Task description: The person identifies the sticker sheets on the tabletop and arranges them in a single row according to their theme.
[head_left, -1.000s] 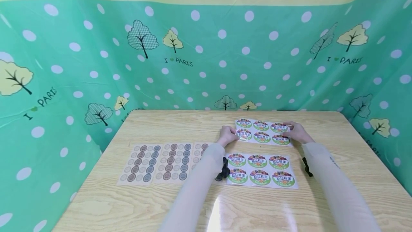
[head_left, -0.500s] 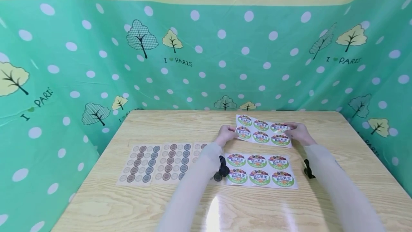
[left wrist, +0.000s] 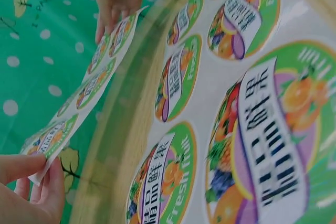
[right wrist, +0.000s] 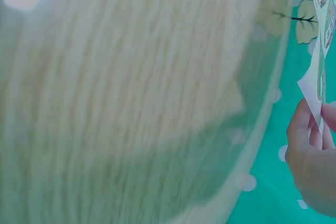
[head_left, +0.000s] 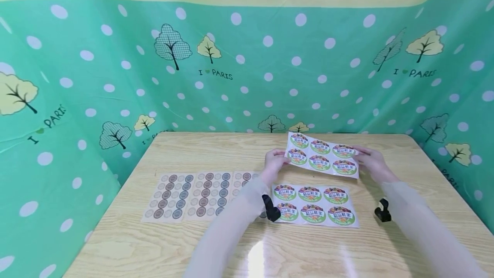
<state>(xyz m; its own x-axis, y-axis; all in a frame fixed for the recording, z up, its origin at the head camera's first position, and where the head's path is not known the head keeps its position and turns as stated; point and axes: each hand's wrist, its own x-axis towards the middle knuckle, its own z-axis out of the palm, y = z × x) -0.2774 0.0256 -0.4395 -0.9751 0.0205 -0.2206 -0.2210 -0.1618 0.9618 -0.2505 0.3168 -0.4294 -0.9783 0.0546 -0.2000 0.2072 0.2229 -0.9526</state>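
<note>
Both hands hold a white sticker sheet (head_left: 312,168) printed with several oval fruit labels, tilted and raised off the table. My left hand (head_left: 273,164) pinches its left edge; in the left wrist view the thumb lies on the printed face and fingers (left wrist: 52,187) are behind. At the opposite edge my right hand (head_left: 373,164) grips the sheet, and the right wrist view shows that hand (right wrist: 315,166) pinching a bent corner. A second fruit sticker sheet (head_left: 314,205) lies flat on the table just in front, nearer to me.
On the left of the wooden table (head_left: 127,243) lie three sheets of small round brown and grey stickers, such as the leftmost sheet (head_left: 167,196); my left sleeve partly covers the rightmost one. A green dotted curtain (head_left: 231,76) hangs behind the table.
The held sheet has risen from the table at the back and shifted slightly right, its left end now higher. Both hands moved with it, the right hand further right.
</note>
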